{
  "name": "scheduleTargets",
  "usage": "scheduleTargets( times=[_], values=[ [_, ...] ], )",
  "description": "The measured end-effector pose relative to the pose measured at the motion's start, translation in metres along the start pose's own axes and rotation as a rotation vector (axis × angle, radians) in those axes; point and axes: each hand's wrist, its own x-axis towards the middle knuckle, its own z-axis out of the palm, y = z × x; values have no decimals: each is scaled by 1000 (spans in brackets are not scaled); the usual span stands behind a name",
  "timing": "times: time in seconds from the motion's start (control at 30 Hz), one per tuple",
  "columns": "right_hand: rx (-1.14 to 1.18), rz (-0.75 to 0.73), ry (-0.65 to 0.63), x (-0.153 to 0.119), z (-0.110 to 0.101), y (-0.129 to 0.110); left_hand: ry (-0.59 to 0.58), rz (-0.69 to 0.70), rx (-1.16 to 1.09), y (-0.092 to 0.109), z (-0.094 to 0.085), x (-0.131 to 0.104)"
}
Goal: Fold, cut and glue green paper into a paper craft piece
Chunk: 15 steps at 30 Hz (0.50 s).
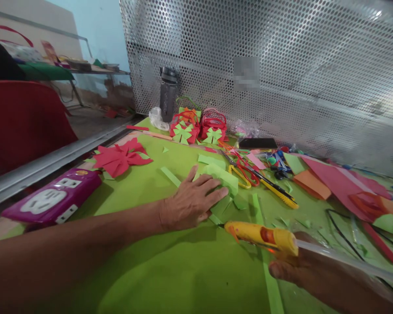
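My left hand [194, 198] rests over a folded light green paper piece [228, 179], its fingers bent around the near side and the thumb partly hidden beneath. Narrow green strips stick out around it. At the right, my right hand [293, 272] is closed around a yellow hot glue gun [255, 234], whose dark nozzle points left, just short of the green strips. A clear glue stick [340, 257] extends from the gun's back. Most of the gun's handle and the gripping fingers are out of sight.
Scissors [245, 174] and a yellow cutter knife [278, 189] lie beyond the paper. A purple power strip [57, 196] and red paper flower [121, 158] are at left. Small red bags [212, 124], a bottle [168, 96] and a phone [257, 143] stand or lie along the perforated metal panel [196, 48].
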Motion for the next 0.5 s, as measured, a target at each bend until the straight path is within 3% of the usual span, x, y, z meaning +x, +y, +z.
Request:
scheduleTargets(
  times=[0.07, 0.3, 0.5],
  values=[
    [-16, 22, -63, 0, 0, 0, -4, -2, -1, 0, 0, 0],
    [-43, 62, -58, 3, -2, -3, -16, -1, -22, -1, 0, 1],
    [-79, 0, -48, 2, -1, 1, -28, -10, -20, 0, 0, 0]
  ],
)
